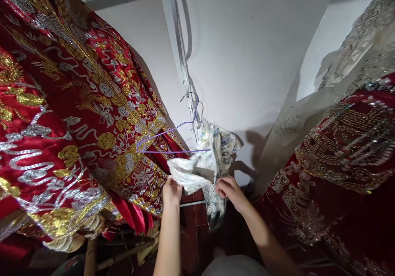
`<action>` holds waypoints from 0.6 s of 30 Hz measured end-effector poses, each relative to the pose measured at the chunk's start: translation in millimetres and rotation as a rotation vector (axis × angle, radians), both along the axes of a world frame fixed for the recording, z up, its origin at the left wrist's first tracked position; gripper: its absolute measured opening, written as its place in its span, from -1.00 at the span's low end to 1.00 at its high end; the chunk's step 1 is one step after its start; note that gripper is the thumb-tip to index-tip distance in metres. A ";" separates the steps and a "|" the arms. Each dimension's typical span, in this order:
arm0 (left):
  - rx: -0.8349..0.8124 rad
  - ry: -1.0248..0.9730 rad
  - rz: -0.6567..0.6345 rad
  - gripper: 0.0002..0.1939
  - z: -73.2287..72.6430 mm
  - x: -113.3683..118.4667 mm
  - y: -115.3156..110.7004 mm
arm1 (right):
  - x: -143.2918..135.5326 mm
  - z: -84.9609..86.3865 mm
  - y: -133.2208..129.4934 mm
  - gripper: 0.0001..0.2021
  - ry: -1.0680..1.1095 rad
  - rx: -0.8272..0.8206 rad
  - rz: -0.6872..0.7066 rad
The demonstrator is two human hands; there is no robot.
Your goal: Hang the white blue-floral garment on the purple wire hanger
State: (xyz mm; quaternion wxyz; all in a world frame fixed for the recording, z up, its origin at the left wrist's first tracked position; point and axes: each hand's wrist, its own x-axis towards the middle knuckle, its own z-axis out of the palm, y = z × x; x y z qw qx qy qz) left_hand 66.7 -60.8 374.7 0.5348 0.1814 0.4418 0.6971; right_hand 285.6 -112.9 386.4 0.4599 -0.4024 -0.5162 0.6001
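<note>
A white garment with a pale blue and yellow floral print point(200, 164) hangs partly on a purple wire hanger point(173, 151). The hanger's right side goes into the cloth, while its left side is bare. Its hook sits at a metal rail on the wall. My left hand point(172, 190) pinches the garment's lower left edge. With closed fingers my right hand point(227, 187) grips the cloth at its right side, below the hanger. Lower folds of the garment dangle between and below my hands.
Red gowns with gold and silver embroidery point(105, 103) hang close on the left. At right hang a beaded dark red gown point(345, 144) and a sheer white beaded dress point(364, 49). A metal rail point(179, 33) runs along the white wall point(247, 53). Below lies a dark red tiled floor point(189, 226).
</note>
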 end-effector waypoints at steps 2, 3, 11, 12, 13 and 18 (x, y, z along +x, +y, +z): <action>-0.014 -0.010 -0.029 -0.81 -7.2 17.7 -11.8 | 11.6 -6.2 -8.4 -0.68 -0.060 -0.071 0.088; -0.004 -0.005 -0.065 -0.83 -6.1 24.6 -18.1 | 16.2 -7.1 -12.0 -0.68 -0.094 -0.091 0.117; 0.307 0.458 -0.645 -0.78 43.4 65.1 -62.8 | -2.9 7.1 -16.3 -0.51 -0.145 0.185 0.225; 0.329 0.550 -0.673 -0.79 46.9 66.9 -65.2 | -9.5 6.6 -16.2 -0.56 -0.135 0.186 0.225; 0.344 0.622 -0.685 -0.77 49.3 66.6 -66.5 | -15.3 5.9 -16.4 -0.64 -0.129 0.179 0.198; 0.330 0.813 -0.743 -0.52 47.1 34.6 -64.8 | -18.6 17.3 -19.3 -0.82 -0.208 -0.096 0.177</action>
